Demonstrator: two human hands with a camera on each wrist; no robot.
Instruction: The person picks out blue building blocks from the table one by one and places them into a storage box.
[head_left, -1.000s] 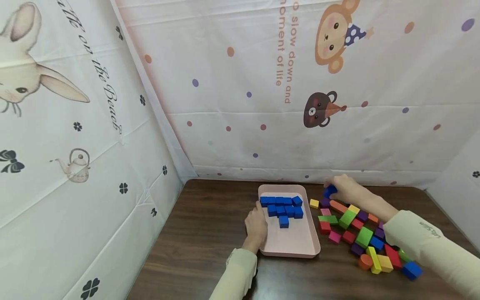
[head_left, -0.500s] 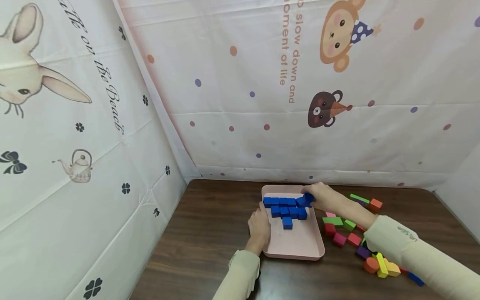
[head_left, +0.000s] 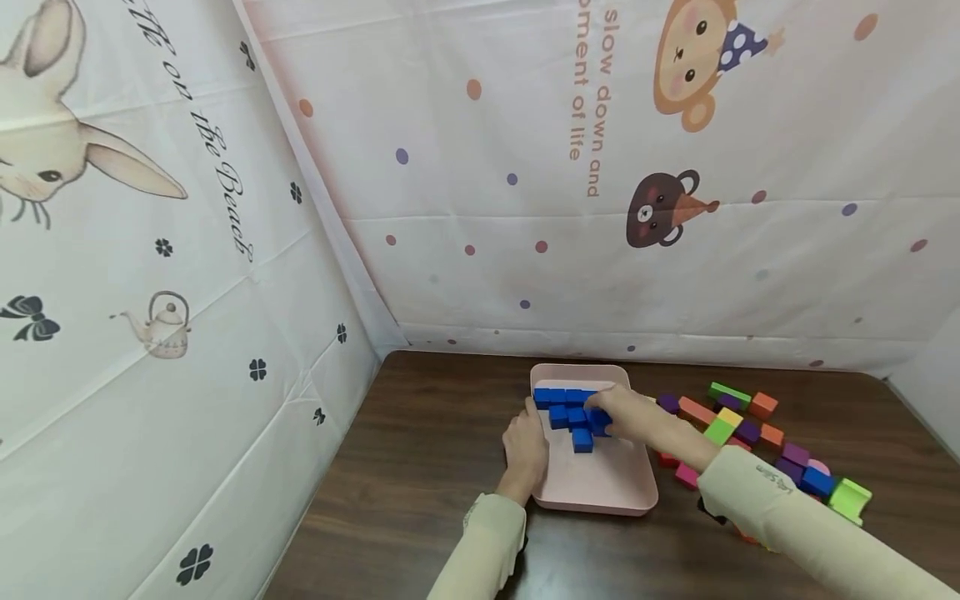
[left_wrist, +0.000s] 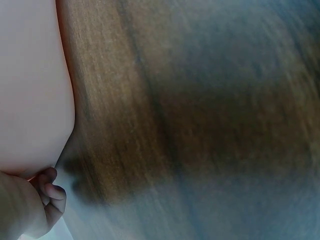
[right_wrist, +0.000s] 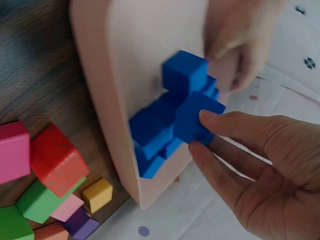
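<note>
Thumb and fingers of my right hand [head_left: 628, 412] pinch a blue cube [right_wrist: 192, 117] over the other blue cubes [head_left: 582, 440] in the pink tray [head_left: 600, 487]. These cubes lie in rows toward the tray's far end; my right hand covers some of them in the head view. At the tray's left side, my left hand [head_left: 525, 446] grips the rim. The left wrist view has that hand [left_wrist: 42, 202] at the lower left, fingers curled by the tray's wall.
Right of the tray, many-coloured blocks lie scattered, among them a blue cube [head_left: 816, 481], a green notched block [head_left: 850, 500] and a red block [right_wrist: 57, 160]. My right forearm hides part of them. Printed white cloth [head_left: 480, 275] stands behind the wooden table [head_left: 420, 467].
From the scattered blocks my right hand has carried a blue cube leftward, to above the cubes in the tray. The left hand stays on the rim. The head view has shifted slightly.
</note>
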